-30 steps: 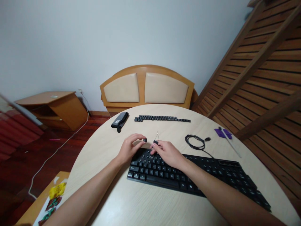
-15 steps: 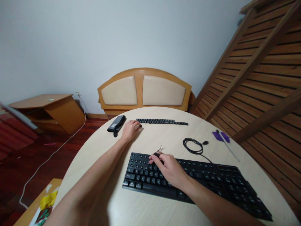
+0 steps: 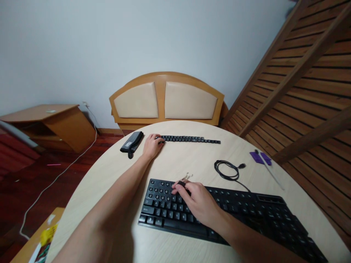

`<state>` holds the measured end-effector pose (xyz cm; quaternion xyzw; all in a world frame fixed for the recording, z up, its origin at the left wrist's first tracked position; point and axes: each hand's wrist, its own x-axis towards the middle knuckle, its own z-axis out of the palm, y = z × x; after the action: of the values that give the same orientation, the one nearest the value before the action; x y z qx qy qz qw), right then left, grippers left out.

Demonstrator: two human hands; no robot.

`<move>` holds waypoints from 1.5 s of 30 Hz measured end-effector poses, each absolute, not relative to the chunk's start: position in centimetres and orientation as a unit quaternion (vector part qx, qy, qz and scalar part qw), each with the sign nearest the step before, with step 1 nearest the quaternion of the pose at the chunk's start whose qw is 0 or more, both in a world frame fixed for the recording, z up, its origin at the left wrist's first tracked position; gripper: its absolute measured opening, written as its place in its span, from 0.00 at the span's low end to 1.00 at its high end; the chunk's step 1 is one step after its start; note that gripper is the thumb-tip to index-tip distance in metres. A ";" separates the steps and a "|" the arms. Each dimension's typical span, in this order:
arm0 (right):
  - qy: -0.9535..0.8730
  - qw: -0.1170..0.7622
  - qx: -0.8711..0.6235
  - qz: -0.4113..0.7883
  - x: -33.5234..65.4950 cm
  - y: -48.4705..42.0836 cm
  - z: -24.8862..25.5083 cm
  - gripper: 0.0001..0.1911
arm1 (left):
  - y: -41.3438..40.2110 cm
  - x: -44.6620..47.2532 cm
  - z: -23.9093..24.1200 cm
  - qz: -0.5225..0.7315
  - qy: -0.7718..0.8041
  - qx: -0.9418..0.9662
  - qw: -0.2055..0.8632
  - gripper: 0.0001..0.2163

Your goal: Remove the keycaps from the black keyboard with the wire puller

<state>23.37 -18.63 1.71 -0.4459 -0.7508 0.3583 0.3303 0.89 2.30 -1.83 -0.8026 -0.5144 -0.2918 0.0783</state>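
A black keyboard (image 3: 246, 212) lies across the near part of the round table (image 3: 189, 160). My right hand (image 3: 199, 202) rests on its left keys, fingers pinched on a small black binder clip (image 3: 183, 181) with wire handles. My left hand (image 3: 152, 146) is stretched to the far side, fingers curled at the left end of a row of loose black keycaps (image 3: 192, 139). Whether a keycap is still between the fingers is hidden.
A dark grey pouch (image 3: 131, 142) lies left of the keycap row. The keyboard's coiled cable (image 3: 229, 170) sits at centre right, purple pieces with a thin stick (image 3: 261, 159) at the right edge. A wooden headboard (image 3: 166, 100) and slatted frame (image 3: 301, 87) stand behind.
My left hand carried a keycap from beside the keyboard out to the far keycap row. My right hand stayed on the keyboard with the clip, shifting slightly lower.
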 end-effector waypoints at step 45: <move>-0.733 0.356 -0.453 0.360 23.5 -18.5 1.6 0.19 | -13.3 2.5 -0.4 -0.397 -0.502 -0.740 -0.208 0.11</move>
<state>23.47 -18.47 1.64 -0.4534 -0.7333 0.3602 0.3563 2.50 -13.32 -0.44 -0.7402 -0.5017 -0.3966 -0.2077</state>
